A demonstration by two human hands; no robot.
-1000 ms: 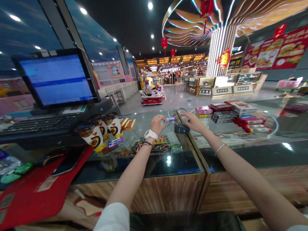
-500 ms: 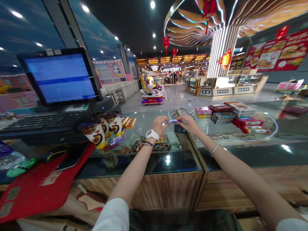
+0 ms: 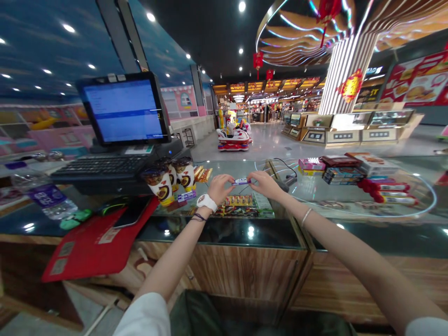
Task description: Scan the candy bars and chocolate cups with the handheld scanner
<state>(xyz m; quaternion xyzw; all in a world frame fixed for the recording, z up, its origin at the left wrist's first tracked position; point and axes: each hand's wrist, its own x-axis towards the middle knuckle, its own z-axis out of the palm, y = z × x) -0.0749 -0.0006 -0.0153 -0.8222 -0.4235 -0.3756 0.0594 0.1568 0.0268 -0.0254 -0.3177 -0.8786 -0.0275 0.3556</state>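
Observation:
My left hand (image 3: 220, 187), with a white watch on the wrist, pinches one end of a slim purple candy pack (image 3: 241, 181). The other end is pinched by my right hand (image 3: 265, 185), so the pack lies level between both hands, above the glass counter. Left of it, a similar purple pack (image 3: 186, 196) rests on the glass beside several brown-and-white snack cups (image 3: 160, 187). Gold-wrapped snacks (image 3: 203, 174) lie behind the cups. Under the glass, below my hands, are rows of small colourful packets (image 3: 238, 205).
A monitor (image 3: 124, 112) and keyboard (image 3: 100, 167) stand at left, near a water bottle (image 3: 45, 196), a phone (image 3: 133, 212) and a red mat (image 3: 94, 247). At right are stacked snack boxes (image 3: 341, 175) and red tubes (image 3: 394, 192). A black device (image 3: 290, 179) with a cable sits behind my right hand.
The view has turned left, bringing the water bottle more into sight. Both hands, still pinching the purple candy pack, have shifted left over the counter, nearer the snack cups.

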